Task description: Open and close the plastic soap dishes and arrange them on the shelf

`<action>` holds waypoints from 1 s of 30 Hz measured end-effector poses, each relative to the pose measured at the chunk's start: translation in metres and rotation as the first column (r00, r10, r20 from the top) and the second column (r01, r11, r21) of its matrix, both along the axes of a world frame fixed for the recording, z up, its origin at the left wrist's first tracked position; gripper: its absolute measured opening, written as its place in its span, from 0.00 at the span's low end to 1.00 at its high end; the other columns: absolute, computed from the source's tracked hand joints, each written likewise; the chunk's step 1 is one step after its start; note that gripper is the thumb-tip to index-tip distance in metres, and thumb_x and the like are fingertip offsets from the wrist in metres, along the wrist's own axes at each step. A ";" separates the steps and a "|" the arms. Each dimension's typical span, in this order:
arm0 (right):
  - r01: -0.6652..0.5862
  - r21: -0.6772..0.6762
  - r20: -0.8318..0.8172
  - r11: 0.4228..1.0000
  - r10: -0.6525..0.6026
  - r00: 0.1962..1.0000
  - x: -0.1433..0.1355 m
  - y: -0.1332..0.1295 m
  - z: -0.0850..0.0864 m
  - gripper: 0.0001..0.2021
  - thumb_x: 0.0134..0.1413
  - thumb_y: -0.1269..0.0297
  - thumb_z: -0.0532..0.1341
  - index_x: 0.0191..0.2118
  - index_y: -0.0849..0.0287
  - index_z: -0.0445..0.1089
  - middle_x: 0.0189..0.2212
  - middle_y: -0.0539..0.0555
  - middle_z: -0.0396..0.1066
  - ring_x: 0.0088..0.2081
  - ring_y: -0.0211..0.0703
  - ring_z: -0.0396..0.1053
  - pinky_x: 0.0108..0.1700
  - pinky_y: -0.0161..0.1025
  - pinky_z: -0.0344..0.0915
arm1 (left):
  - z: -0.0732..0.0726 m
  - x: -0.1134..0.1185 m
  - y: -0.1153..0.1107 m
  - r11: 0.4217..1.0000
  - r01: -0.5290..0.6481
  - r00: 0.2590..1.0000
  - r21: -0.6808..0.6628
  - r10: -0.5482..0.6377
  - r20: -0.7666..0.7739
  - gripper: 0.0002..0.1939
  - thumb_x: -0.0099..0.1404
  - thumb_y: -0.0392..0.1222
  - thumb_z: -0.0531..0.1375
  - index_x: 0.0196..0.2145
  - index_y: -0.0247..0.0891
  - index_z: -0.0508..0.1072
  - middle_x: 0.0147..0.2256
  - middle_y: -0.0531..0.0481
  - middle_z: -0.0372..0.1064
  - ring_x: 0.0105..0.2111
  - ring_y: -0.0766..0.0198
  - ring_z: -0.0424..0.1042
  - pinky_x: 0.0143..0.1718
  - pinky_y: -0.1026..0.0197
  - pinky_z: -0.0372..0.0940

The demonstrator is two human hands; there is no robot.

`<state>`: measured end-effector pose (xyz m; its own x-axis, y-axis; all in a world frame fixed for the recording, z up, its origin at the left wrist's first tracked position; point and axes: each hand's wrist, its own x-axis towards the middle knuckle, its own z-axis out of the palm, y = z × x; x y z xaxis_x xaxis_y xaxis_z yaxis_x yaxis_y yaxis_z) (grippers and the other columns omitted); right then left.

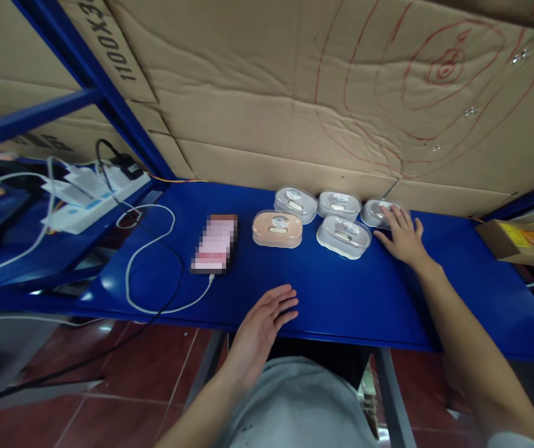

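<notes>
Several oval plastic cases with clear lids stand in a cluster on the blue table. An orange-pink case [276, 230] is at the front left of the group, with a grey case [344, 236] at its front right. Behind them are a grey case [295, 204] and another grey case [339, 204]. My right hand [404, 233] reaches to the rightmost grey case [373, 213], its spread fingers resting over the lid and partly hiding it. Near the front edge, my left hand [267, 320] hovers with fingers outstretched and holds nothing.
A phone [215, 244] lies left of the cases, plugged into a white cable [129, 280]. At the left are a power strip [94, 202] and blue frame bars. An open cardboard box [504, 242] sits at the right. A cardboard wall [248, 93] rises behind the table.
</notes>
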<state>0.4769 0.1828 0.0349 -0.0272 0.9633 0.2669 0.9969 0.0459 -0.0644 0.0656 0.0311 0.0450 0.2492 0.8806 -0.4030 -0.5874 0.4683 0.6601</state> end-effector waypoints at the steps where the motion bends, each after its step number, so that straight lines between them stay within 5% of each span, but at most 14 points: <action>1: 0.016 0.016 0.036 1.000 -0.016 0.999 0.003 -0.007 -0.001 0.35 0.71 0.44 0.49 0.76 0.54 0.49 0.75 0.67 0.49 0.74 0.70 0.47 0.68 0.75 0.45 | 0.000 0.000 0.000 1.000 -0.002 1.000 0.003 0.002 -0.012 0.17 0.68 0.46 0.65 0.50 0.36 0.81 0.53 0.38 0.77 0.56 0.47 0.73 0.59 0.46 0.67; 6: 0.143 0.207 0.182 0.968 -0.181 0.966 -0.012 -0.073 0.003 0.30 0.70 0.46 0.52 0.69 0.59 0.62 0.62 0.72 0.64 0.61 0.74 0.61 0.61 0.70 0.55 | 0.001 0.001 0.000 1.000 0.007 0.998 0.022 -0.006 -0.060 0.12 0.68 0.45 0.65 0.45 0.36 0.82 0.47 0.40 0.78 0.48 0.52 0.75 0.48 0.53 0.72; 10: 0.176 0.229 0.218 0.957 -0.227 0.949 -0.045 -0.136 0.011 0.28 0.68 0.41 0.55 0.59 0.60 0.70 0.52 0.72 0.69 0.51 0.71 0.68 0.55 0.67 0.61 | 0.001 0.002 -0.001 0.997 0.041 0.992 0.063 -0.033 -0.119 0.11 0.69 0.45 0.63 0.43 0.36 0.81 0.45 0.40 0.77 0.46 0.53 0.75 0.45 0.55 0.72; 14: 0.089 0.153 0.170 0.984 -0.114 0.979 -0.090 -0.182 0.015 0.26 0.68 0.43 0.58 0.58 0.58 0.70 0.50 0.70 0.69 0.51 0.71 0.70 0.46 0.59 0.68 | -0.007 0.002 -0.009 0.962 0.161 0.931 0.218 -0.075 -0.357 0.13 0.74 0.48 0.59 0.48 0.40 0.79 0.49 0.41 0.75 0.49 0.52 0.74 0.50 0.52 0.72; 17: -0.170 0.105 0.045 0.980 0.166 0.985 -0.126 -0.195 0.017 0.22 0.69 0.50 0.61 0.61 0.55 0.68 0.51 0.66 0.70 0.59 0.69 0.67 0.54 0.61 0.67 | -0.014 0.002 -0.016 0.841 0.322 0.760 0.435 0.044 -0.648 0.22 0.72 0.46 0.62 0.62 0.48 0.70 0.62 0.42 0.66 0.60 0.50 0.69 0.60 0.46 0.68; 20: -0.537 0.011 -0.132 0.843 0.534 0.835 -0.149 -0.182 0.021 0.25 0.71 0.51 0.60 0.67 0.51 0.62 0.60 0.62 0.69 0.68 0.61 0.60 0.67 0.63 0.57 | -0.016 0.000 -0.016 0.630 0.548 0.491 0.549 0.289 -0.822 0.33 0.71 0.42 0.64 0.69 0.56 0.60 0.74 0.44 0.48 0.72 0.45 0.53 0.69 0.38 0.57; 22: -0.607 0.020 -0.215 0.794 0.597 0.773 -0.152 -0.158 0.025 0.26 0.72 0.50 0.58 0.70 0.48 0.57 0.66 0.59 0.65 0.72 0.57 0.56 0.71 0.61 0.51 | -0.015 -0.003 -0.012 0.536 0.651 0.333 0.537 0.435 -0.837 0.31 0.71 0.39 0.63 0.68 0.56 0.63 0.75 0.45 0.46 0.74 0.43 0.47 0.70 0.35 0.54; 26: -0.384 0.165 -0.173 0.909 0.409 0.896 -0.132 -0.089 0.030 0.26 0.73 0.53 0.56 0.72 0.49 0.57 0.72 0.61 0.57 0.74 0.58 0.51 0.72 0.62 0.50 | -0.016 -0.014 0.002 0.516 0.673 0.167 0.530 0.592 -0.788 0.25 0.72 0.38 0.62 0.64 0.51 0.69 0.72 0.42 0.53 0.73 0.41 0.50 0.68 0.36 0.56; 30: -0.311 0.018 -0.020 0.950 0.312 0.950 -0.112 -0.035 0.028 0.37 0.66 0.44 0.62 0.74 0.51 0.55 0.76 0.64 0.49 0.74 0.71 0.48 0.69 0.71 0.51 | -0.020 -0.023 0.012 0.553 0.641 0.110 0.533 0.621 -0.776 0.25 0.72 0.40 0.62 0.65 0.51 0.67 0.72 0.40 0.52 0.73 0.40 0.50 0.67 0.34 0.57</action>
<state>0.3652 0.1480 0.0630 -0.3191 0.9038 0.2851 0.9311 0.3550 -0.0834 0.0430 0.0433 0.0248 0.2858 0.8654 0.4115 0.7372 -0.4729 0.4826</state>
